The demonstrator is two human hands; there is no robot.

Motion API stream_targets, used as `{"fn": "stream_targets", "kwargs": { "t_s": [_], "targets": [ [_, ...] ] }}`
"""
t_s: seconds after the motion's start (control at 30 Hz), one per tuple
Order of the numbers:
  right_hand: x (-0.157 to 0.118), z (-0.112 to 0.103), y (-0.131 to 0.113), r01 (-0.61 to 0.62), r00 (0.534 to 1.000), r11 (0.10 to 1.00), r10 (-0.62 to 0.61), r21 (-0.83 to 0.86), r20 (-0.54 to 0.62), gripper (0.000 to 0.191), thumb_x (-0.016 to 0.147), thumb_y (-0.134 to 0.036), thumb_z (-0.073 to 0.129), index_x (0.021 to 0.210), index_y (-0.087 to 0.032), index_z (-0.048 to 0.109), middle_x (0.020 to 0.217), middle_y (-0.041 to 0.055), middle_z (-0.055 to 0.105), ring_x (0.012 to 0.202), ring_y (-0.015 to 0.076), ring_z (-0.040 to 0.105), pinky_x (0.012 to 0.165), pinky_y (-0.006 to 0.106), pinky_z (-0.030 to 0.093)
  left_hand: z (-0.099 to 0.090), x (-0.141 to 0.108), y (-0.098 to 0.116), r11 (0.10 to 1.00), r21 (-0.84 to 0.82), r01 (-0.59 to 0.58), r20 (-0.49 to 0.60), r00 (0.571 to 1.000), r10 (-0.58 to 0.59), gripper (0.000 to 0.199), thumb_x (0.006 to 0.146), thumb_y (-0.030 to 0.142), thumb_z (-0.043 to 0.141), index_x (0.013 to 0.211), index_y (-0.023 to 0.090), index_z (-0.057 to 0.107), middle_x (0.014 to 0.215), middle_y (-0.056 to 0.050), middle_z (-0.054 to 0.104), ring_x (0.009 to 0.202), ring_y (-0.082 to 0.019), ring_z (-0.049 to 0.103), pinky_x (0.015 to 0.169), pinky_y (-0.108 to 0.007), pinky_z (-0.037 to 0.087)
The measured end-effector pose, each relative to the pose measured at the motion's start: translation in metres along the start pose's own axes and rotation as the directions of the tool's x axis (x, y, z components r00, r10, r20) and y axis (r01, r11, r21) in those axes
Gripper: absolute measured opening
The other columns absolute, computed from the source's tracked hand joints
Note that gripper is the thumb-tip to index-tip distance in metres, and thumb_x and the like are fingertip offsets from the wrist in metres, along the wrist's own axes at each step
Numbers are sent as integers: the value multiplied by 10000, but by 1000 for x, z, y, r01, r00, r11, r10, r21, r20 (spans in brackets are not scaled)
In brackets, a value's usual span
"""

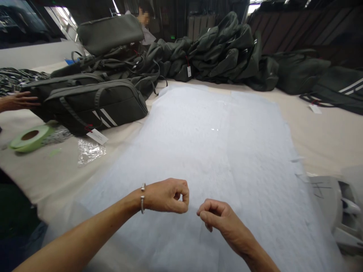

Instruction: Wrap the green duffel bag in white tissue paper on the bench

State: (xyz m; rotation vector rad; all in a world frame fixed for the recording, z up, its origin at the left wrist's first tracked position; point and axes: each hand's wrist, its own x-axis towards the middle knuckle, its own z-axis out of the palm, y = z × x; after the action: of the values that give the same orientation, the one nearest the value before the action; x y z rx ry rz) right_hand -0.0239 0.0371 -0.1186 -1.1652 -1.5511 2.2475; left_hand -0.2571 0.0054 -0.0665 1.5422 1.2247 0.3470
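Note:
My left hand point(170, 194), with a silver bangle at its wrist, is over a large translucent white sheet point(195, 151). Its thumb and forefinger are pressed together in a ring. Close by on the right, my right hand point(217, 215) is closed too, with thumb and fingertips drawn in. What either pinch holds, if anything, I cannot make out. Past my hands the sheet stretches across the table, wrinkled and partly see-through. To its left stands a dark green duffel bag point(121, 100) with two white stripes and a white tag point(97, 136).
Several dark green bags point(227, 53) are heaped along the back. Another person's hand point(19, 101) touches a bag at the left. A green tape roll point(31, 136) and crumpled clear plastic point(90, 151) lie nearby. A grey device point(326, 200) stands at the right.

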Motion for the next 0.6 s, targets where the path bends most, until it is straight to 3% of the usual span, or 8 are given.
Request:
{"fn": "stream_targets", "kwargs": {
  "t_s": [0.2,0.37,0.6],
  "targets": [
    [35,-43,-10,-98,974,934,19,-343,-227,256,763,-436,640,710,-186,654,617,-17,524,581,115,439,519,246,338,2,64,-26,948,228,222,-132,972,-195,111,750,290,616,747,208,691,805,28,694,739,-125,623,629,-197,436],
    [79,-81,-16,-250,928,833,61,-493,-367,231,727,-400,639,648,-184,620,551,-7,553,512,119,486,457,242,318,-5,125,-32,874,360,326,-176,944,-279,165,767,338,632,837,227,733,843,-24,727,810,-199,667,660,-268,488],
    [120,-93,-18,-354,911,613,55,-706,-409,147,666,-294,660,561,-192,651,519,33,620,546,164,584,522,263,401,3,169,-33,720,557,413,-214,910,-356,292,914,386,615,1065,138,638,1068,-83,663,955,-212,645,838,-412,535]
  ]
}}
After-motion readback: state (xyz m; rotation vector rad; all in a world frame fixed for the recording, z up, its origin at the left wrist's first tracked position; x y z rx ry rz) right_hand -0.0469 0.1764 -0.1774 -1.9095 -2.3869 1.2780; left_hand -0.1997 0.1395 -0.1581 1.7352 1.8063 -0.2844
